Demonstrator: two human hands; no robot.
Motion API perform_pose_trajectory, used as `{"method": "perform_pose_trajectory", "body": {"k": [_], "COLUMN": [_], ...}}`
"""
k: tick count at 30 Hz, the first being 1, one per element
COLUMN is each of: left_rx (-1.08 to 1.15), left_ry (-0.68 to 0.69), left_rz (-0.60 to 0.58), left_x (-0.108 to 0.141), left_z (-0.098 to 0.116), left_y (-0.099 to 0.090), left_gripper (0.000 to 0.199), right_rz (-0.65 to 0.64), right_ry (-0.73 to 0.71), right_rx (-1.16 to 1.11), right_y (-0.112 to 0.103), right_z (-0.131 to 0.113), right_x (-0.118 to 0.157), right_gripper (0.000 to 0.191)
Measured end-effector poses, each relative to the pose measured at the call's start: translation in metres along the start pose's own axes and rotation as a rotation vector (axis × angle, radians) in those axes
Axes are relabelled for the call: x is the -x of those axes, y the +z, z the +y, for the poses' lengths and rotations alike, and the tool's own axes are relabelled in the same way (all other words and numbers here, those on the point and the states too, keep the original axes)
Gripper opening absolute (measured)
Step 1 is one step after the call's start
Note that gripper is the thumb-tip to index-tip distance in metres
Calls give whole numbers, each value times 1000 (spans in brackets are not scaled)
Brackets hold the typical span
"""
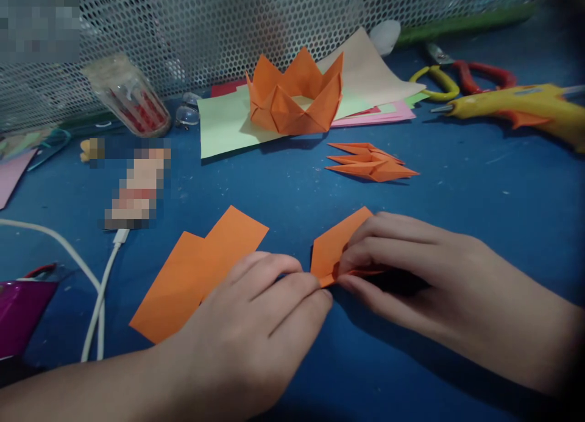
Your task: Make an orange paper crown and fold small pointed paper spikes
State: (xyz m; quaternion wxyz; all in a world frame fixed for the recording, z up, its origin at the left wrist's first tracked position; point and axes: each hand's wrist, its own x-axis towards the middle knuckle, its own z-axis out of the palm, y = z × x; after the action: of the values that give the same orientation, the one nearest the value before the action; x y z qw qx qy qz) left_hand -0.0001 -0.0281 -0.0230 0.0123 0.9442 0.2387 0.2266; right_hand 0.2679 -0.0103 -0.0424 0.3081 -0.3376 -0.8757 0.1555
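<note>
A small folded sheet of orange paper [329, 246] lies on the blue table between my hands. My right hand [411, 270] pinches its near folded edge between thumb and fingers, covering much of it. My left hand [269, 312] has its fingers closed at the left end of the same fold. Partly under my left hand are flat orange paper pieces [183, 282] that overlap. Beyond the hands, several pointed folded orange pieces [372, 163] lie side by side. Farther back stands an orange paper ring with pointed tips [297, 111].
Coloured sheets [223, 130] lie beneath the ring. A yellow glue gun [507, 105] and scissors [439, 84] are at back right. Left are a clear jar [134, 102], a white cable [107, 270] and a purple object [22, 315]. Perforated metal mesh [205, 32] bounds the back.
</note>
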Motion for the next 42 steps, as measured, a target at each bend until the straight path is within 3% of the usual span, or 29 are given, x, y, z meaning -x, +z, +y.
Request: {"method": "perform_pose_trajectory", "body": {"k": [8, 9, 11, 17, 24, 34, 37, 42], "left_rx": [-183, -198, -211, -221, -253, -321, -263, -189], "left_ry": [-27, -11, -8, 32, 40, 177, 174, 47], "left_rz": [-48, 13, 17, -57, -23, -158, -154, -58], "left_x": [7, 8, 10, 2, 5, 7, 3, 2], "left_z": [8, 9, 11, 15, 16, 10, 7, 9], "left_y": [6, 7, 8, -7, -4, -2, -4, -1], "left_gripper": [35, 37, 36, 50, 44, 41, 44, 44], "right_rz": [0, -5, -17, -13, -27, -19, -12, -16], "right_ry": [53, 58, 66, 98, 195, 276, 269, 248], "right_rx": [-59, -63, -60, -67, -131, -135, -133, -117], "right_y": [1, 1, 1, 1, -1, 2, 4, 5], "right_z": [0, 0, -1, -7, -10, -10, -9, -7], "right_x": [-5, -5, -4, -3, -5, -3, -4, 0], "right_gripper": [25, 25, 25, 23, 22, 22, 23, 23]}}
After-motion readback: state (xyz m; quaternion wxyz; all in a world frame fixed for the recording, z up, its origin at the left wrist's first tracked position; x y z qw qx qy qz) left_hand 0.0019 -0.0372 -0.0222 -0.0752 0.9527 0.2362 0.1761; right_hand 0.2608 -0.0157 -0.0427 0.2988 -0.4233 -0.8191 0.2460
